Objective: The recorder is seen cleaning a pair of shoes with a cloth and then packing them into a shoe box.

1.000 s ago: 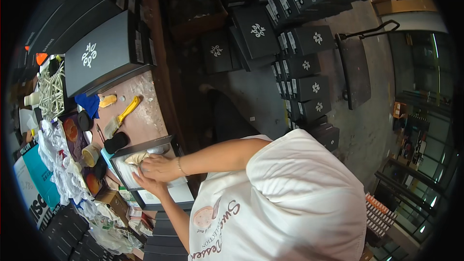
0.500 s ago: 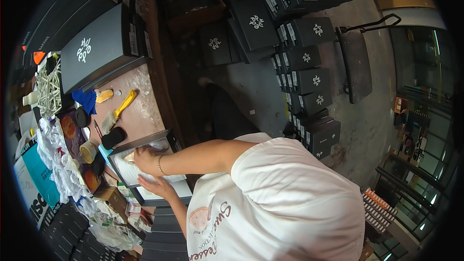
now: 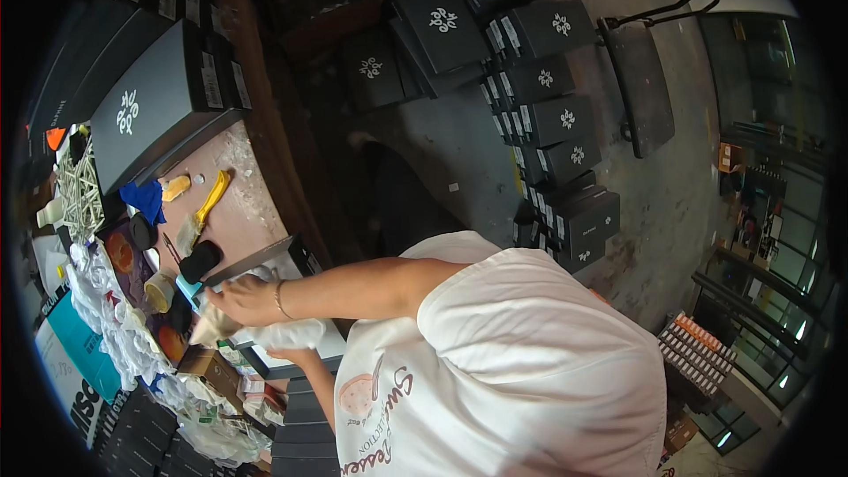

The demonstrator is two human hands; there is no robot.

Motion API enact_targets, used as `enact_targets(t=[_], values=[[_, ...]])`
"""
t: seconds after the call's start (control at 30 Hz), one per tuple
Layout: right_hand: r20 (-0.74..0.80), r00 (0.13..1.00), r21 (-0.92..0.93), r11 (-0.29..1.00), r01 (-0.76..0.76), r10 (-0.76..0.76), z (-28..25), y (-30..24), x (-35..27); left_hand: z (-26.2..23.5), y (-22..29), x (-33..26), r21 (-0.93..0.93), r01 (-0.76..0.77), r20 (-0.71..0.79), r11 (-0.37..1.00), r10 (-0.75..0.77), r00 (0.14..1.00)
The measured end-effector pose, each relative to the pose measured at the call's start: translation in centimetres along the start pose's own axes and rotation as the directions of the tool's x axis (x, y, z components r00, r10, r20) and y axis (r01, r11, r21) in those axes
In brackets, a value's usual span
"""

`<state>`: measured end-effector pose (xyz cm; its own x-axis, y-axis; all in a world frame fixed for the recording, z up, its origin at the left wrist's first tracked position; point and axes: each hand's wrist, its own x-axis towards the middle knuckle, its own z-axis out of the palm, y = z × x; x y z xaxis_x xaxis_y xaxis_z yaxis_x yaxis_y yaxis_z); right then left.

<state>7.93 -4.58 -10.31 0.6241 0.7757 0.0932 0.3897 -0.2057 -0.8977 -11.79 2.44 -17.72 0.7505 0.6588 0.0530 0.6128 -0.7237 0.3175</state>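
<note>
My right hand [image 3: 246, 300], with a bracelet at the wrist, is closed on a soft-looking cream-coloured item [image 3: 210, 325] whose kind I cannot make out. It reaches past the left side of an open dark shoe box [image 3: 265, 254]. White tissue-like wrapping [image 3: 296, 334] lies below my right wrist. Beside that wrapping is my left hand [image 3: 299, 356], its fingers largely hidden. A black round pad [image 3: 202, 261] and a yellow-handled brush [image 3: 208, 201] lie on the bench beyond the box.
Dark shoe boxes [image 3: 146, 110] are stacked at the bench's far end. Crumpled white paper [image 3: 110, 318] and a small tub [image 3: 160, 292] line the left side. More shoe boxes [image 3: 565, 124] stand on the floor, near a flat trolley [image 3: 640, 88].
My right hand has moved left out of the box with the cream item, which now shows below it. My left hand has drawn back toward my body. The view has shifted slightly.
</note>
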Motion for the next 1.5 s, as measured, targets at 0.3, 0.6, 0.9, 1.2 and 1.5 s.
enact_targets(t=[0.3, 0.6, 0.9, 1.2, 1.5], values=[[0.139, 0.962, 0.688, 0.675, -0.266, 0.236, -3.6, 0.1, 1.0, -6.8, 6.8, 4.9, -0.611, 0.476, 0.095, 0.633, -0.538, 0.838], [0.165, 0.965, 0.778, 0.575, -0.254, 0.203, 0.0, 0.5, -0.2, -4.2, 0.0, 3.8, -0.681, 0.46, 0.42, 0.57, -0.212, 0.883], [0.369, 0.911, 0.734, 0.543, -0.407, 0.185, -5.7, 2.3, 1.3, -3.9, 7.6, 5.4, -0.294, 0.051, 0.079, 0.954, -0.029, 0.996], [0.63, 0.71, 0.462, 0.583, -0.668, 0.315, -10.1, 4.8, 7.1, -5.9, 12.2, 3.5, -0.191, 0.318, -0.019, 0.929, -0.328, 0.945], [0.38, 0.908, -0.144, 0.959, 0.245, -0.175, -8.8, 6.8, 18.3, -8.5, 9.6, 0.9, -0.992, 0.073, 0.129, -0.107, -0.863, 0.489]])
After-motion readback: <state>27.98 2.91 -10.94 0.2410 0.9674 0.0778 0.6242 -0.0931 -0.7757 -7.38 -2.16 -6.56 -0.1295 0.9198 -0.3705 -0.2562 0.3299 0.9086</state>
